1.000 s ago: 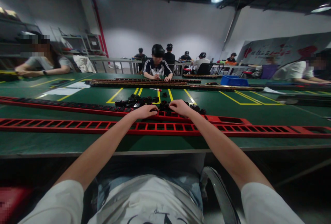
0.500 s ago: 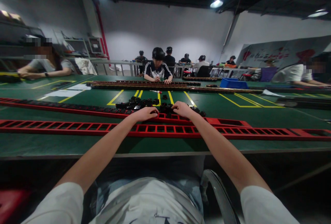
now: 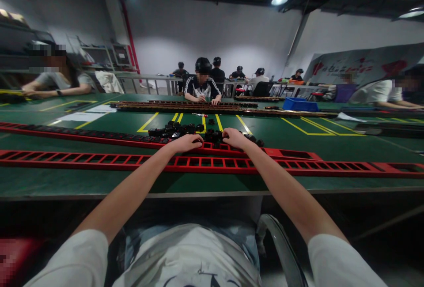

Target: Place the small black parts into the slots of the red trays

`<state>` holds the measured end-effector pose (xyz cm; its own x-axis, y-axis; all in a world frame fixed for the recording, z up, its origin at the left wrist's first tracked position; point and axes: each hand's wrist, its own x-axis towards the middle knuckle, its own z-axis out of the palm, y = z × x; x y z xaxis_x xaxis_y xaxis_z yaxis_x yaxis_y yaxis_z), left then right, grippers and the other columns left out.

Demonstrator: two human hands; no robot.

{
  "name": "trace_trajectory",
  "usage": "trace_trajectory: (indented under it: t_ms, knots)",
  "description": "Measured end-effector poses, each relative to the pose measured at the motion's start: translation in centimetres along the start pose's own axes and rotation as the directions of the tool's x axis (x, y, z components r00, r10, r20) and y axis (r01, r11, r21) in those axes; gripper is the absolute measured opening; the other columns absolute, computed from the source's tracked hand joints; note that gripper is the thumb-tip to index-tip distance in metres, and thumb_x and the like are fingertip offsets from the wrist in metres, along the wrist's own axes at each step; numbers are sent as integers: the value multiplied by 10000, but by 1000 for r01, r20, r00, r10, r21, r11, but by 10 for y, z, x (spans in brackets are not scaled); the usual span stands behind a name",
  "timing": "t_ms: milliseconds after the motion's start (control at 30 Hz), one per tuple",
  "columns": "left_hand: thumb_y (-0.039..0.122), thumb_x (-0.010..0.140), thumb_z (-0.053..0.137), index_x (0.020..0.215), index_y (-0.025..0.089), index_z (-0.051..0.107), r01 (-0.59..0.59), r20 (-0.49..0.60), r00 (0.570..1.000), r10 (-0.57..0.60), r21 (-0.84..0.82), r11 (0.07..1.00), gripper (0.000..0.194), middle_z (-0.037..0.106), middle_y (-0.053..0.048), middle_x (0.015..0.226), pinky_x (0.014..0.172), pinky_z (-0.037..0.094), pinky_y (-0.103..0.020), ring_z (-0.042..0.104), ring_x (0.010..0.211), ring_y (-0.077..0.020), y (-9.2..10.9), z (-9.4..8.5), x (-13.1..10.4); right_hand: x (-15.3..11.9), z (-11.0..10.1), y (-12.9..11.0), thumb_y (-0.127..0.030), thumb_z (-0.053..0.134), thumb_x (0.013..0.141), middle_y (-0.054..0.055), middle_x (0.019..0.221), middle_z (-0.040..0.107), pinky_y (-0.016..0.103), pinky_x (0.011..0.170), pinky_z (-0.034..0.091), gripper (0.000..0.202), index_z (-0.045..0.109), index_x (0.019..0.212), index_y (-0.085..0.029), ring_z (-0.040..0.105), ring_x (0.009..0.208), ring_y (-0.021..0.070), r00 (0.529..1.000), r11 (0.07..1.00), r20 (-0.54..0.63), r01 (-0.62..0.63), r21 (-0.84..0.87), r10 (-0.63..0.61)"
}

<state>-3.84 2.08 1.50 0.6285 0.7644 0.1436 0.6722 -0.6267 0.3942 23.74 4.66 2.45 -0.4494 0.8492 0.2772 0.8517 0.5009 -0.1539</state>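
Observation:
My left hand (image 3: 188, 143) rests over the rear red slotted frame (image 3: 274, 151), its fingers bent inward and close together. Whatever lies between its fingertips is hidden. To its right, my right hand (image 3: 234, 138) is curled, fingertips down beside small black blocks (image 3: 212, 137); any part in its grasp is too small to make out. Black blocks fill the left stretch of this frame, while slots right of my left hand show open. A loose pile of black parts (image 3: 175, 129) lies just behind my hands. Nearer me, a second red slotted frame (image 3: 212, 163) runs beneath my forearms.
Long dark strips (image 3: 185, 107) lie across the green table (image 3: 265, 123), with a blue bin (image 3: 300, 104) at their right. White papers (image 3: 88, 114) lie at the left. Facing me, a person (image 3: 202, 84) works across the table; other people sit at both sides and farther back.
My right hand has shifted very slightly to the right. My left hand stays over the rear red frame, and the view has tilted a little.

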Motion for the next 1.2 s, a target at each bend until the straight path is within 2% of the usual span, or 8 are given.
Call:
trace_trajectory:
  t_ms: [200, 400, 500, 600, 833, 967, 1100, 1200]
  knots:
    - [375, 945, 483, 1177, 182, 646, -11, -8, 1000, 11, 3, 1000, 343, 709, -78, 1197, 981, 478, -321, 651, 1076, -220, -1, 1, 0, 0, 1, -4, -125, 618, 835, 62, 935, 705, 245, 752, 465, 103, 649, 926, -161, 619, 818, 162, 998, 986, -37, -36, 165, 42]
    - [398, 945, 486, 1207, 179, 644, -14, -18, 1000, 14, 21, 1000, 376, 695, -81, 1238, 1020, 456, -311, 640, 1138, -229, -8, 3, 2, 0, -1, -8, -99, 541, 877, 60, 1097, 726, 276, 902, 491, 340, 645, 1192, -170, 656, 980, 167, 994, 937, -95, 90, 338, -61]
    - [402, 948, 479, 1222, 176, 639, -19, -17, 1000, 19, 37, 999, 390, 691, -84, 1243, 1034, 448, -317, 636, 1147, -234, -9, 4, 3, 1, -2, -9, -50, 498, 873, 67, 1201, 718, 294, 1023, 457, 365, 719, 1133, -179, 643, 1113, 179, 990, 938, -67, 137, 318, -122]
    - [390, 950, 479, 1220, 166, 638, -14, -13, 1000, 14, 27, 1000, 386, 694, -89, 1233, 1026, 454, -325, 638, 1136, -233, -7, 3, 3, 1, -3, -11, -40, 500, 874, 66, 1188, 727, 289, 1043, 455, 349, 753, 1071, -178, 648, 1122, 178, 991, 946, -37, 130, 297, -125]
    - [390, 951, 484, 1209, 189, 640, -2, -6, 1000, 3, 7, 1000, 362, 701, -70, 1230, 1011, 468, -308, 644, 1123, -220, -5, 2, 2, -2, -4, -12, -152, 678, 839, 70, 1074, 742, 296, 900, 518, 222, 740, 1051, -168, 677, 951, 172, 992, 942, -39, 124, 312, -117]
    - [393, 947, 486, 1209, 180, 641, -4, -12, 1000, 5, 14, 1000, 372, 694, -84, 1240, 1026, 459, -326, 638, 1135, -228, -6, 2, 2, -4, -4, -11, -156, 676, 835, 54, 984, 739, 293, 845, 527, 216, 719, 1047, -158, 673, 870, 164, 993, 940, -33, 116, 321, -111]
    - [386, 939, 493, 1206, 180, 644, -3, -18, 1000, 3, 12, 1000, 369, 691, -86, 1249, 1031, 459, -332, 635, 1139, -230, -5, 2, 1, -4, -5, -13, -126, 602, 881, 59, 1126, 736, 304, 943, 513, 300, 708, 1154, -191, 681, 998, 166, 989, 919, 24, 129, 372, -149]
    - [375, 939, 491, 1196, 181, 647, -5, -15, 1000, 5, 5, 1000, 357, 698, -80, 1225, 1015, 466, -327, 641, 1116, -226, -3, 1, 1, -3, -6, -14, -94, 562, 894, 53, 1205, 721, 317, 1034, 473, 324, 741, 1134, -219, 659, 1108, 178, 983, 932, 59, 144, 333, -172]
